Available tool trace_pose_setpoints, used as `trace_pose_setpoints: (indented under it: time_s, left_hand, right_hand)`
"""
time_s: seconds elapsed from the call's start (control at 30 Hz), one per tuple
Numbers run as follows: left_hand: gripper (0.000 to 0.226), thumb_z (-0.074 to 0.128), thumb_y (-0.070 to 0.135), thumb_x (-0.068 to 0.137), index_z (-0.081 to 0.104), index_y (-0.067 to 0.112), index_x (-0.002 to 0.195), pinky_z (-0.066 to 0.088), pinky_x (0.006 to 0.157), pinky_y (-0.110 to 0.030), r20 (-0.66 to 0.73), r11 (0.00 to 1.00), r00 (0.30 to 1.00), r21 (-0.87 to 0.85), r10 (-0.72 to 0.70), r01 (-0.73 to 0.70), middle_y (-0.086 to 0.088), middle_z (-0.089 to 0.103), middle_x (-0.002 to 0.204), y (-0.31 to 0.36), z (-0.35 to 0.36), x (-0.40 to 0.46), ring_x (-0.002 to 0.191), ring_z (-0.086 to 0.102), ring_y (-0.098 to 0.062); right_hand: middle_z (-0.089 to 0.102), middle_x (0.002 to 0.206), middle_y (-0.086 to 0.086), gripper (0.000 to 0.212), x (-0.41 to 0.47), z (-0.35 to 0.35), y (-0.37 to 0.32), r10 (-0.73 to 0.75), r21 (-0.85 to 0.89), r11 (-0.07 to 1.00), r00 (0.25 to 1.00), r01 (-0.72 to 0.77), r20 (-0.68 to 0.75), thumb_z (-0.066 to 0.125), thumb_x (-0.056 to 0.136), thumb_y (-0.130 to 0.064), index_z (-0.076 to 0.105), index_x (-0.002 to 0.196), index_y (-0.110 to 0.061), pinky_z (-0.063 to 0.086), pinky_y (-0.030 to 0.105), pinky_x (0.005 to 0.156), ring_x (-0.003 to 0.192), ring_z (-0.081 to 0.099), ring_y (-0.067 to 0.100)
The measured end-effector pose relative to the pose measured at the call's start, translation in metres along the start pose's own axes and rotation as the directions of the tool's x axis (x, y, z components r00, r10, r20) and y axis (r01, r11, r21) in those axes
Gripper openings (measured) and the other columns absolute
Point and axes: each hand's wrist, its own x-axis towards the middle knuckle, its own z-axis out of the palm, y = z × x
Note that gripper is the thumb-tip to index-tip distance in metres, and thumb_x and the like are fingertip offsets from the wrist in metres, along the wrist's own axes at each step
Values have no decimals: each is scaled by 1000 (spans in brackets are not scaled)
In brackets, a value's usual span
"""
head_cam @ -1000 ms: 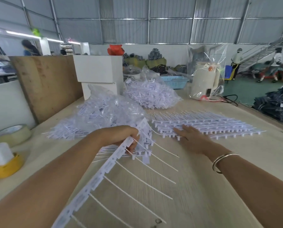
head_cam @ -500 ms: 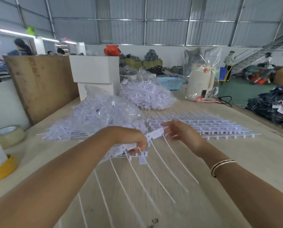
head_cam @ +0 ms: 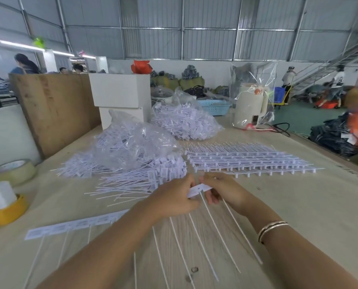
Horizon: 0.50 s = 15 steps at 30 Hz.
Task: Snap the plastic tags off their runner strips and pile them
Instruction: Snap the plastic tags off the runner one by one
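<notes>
While the left hand (head_cam: 177, 197) and right hand (head_cam: 224, 190) both pinch one white plastic tag strip (head_cam: 199, 189) mid-desk, loose snapped-off white tags (head_cam: 132, 184) sit piled just behind.

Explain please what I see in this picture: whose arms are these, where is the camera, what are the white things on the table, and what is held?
There is no machine here. A person wears a camera on the head, so you look forward and down at their own two arms. The left hand and the right hand both grip one white runner strip of plastic tags; its thin tails hang toward the camera. On the wooden table lie a loose pile of separated tags, a stack of unbroken strips, two clear bags of tags, and a tape roll at the left.
</notes>
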Motion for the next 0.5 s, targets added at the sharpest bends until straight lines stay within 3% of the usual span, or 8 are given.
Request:
trace_pose_setpoints:
  time_s: [0.1, 0.17, 0.33, 0.5]
  left_hand:
    - [25, 53, 39, 87, 36, 26, 101, 25, 46, -27, -224, 982, 972, 187, 76, -33, 8, 42, 62, 0, 10, -6, 52, 39, -6]
    - [23, 50, 42, 88, 41, 26, 102, 25, 47, -27, -290, 965, 948, 254, 133, -58, 8, 44, 62, 0, 13, -10, 54, 43, -11]
    - [21, 40, 43, 95, 48, 24, 97, 35, 59, -28, -299, 931, 929, 350, 218, -106, 2, 62, 86, -6, 19, -15, 76, 58, -20]
    - [18, 44, 39, 96, 49, 22, 99, 38, 59, -31, -349, 959, 907, 237, 235, -157, 8, 51, 70, -13, 17, -20, 64, 49, -14]
  right_hand:
    - [56, 53, 5, 32, -6, 0, 9, -25, -4, 1000, 999, 26, 29, 54, 93, -33, 56, 64, -20, 39, 20, 49, 45, 47, 12]
    - [55, 55, 1, 30, -7, -3, 12, -74, -26, 997, 994, 77, 86, 59, 91, -29, 56, 62, -22, 41, 18, 52, 49, 48, 10]
    - [52, 56, -6, 30, -8, -2, 19, -110, -108, 987, 987, 122, 114, 63, 90, -26, 57, 60, -27, 37, 20, 56, 53, 45, 8]
    - [52, 56, -12, 24, -9, 4, 15, -243, -31, 969, 966, 246, 89, 60, 90, -22, 61, 67, -31, 34, 14, 53, 51, 42, 4]
